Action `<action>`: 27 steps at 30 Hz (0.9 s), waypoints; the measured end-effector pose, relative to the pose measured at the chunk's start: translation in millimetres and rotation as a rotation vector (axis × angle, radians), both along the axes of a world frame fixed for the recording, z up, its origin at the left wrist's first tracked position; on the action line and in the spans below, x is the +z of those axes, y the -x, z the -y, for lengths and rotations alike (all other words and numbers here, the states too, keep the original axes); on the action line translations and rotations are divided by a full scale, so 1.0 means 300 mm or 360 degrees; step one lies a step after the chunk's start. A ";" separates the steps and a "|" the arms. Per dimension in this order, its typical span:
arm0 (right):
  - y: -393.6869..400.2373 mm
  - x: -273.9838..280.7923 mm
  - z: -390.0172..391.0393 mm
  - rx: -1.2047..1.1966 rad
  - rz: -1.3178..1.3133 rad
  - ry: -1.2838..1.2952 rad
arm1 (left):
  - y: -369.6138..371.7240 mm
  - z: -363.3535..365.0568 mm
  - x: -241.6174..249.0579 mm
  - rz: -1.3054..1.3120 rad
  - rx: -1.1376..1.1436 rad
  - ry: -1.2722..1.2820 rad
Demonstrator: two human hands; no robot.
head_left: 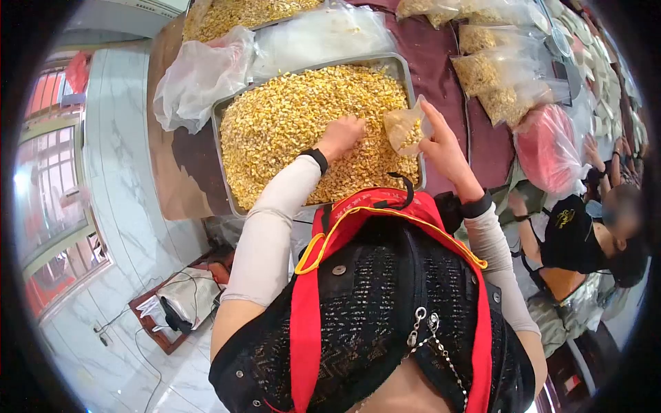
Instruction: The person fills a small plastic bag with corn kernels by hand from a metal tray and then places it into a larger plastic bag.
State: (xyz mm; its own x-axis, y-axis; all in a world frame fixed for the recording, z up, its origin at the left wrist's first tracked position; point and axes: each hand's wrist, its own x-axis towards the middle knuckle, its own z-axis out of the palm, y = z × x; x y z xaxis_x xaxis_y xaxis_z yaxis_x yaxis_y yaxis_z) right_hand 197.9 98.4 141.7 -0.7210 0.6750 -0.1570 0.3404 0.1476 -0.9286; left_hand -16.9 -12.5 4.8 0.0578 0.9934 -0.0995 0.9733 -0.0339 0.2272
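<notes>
A metal tray (406,69) holds a broad heap of yellow, corn-like pieces (296,103). My left hand (342,135) rests on the heap with its fingers curled down into it; whatever they hold is hidden. Over the tray's right side, my right hand (442,146) grips a small clear plastic bag (405,131) between thumb and fingers. Some yellow pieces show inside that bag, and its mouth tilts toward the right hand.
Crumpled clear plastic (203,79) lies by the tray's left corner. A second heaped tray (241,15) is at the back. Filled clear bags (478,72) and a pink bundle in plastic (547,148) lie to the right, where a co-worker in black (575,234) sits.
</notes>
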 end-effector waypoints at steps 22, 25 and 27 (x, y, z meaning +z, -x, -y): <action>0.003 -0.013 0.038 0.0044 -0.0100 -0.0154 | -0.083 -0.063 0.413 0.4293 0.1007 0.0232; 0.005 -0.008 0.038 0.0063 -0.0081 -0.0242 | -0.159 -0.124 0.479 0.4102 0.1017 0.0025; 0.005 0.001 0.037 0.0054 -0.0061 -0.0218 | -0.210 -0.170 0.471 0.4031 0.0837 -0.0085</action>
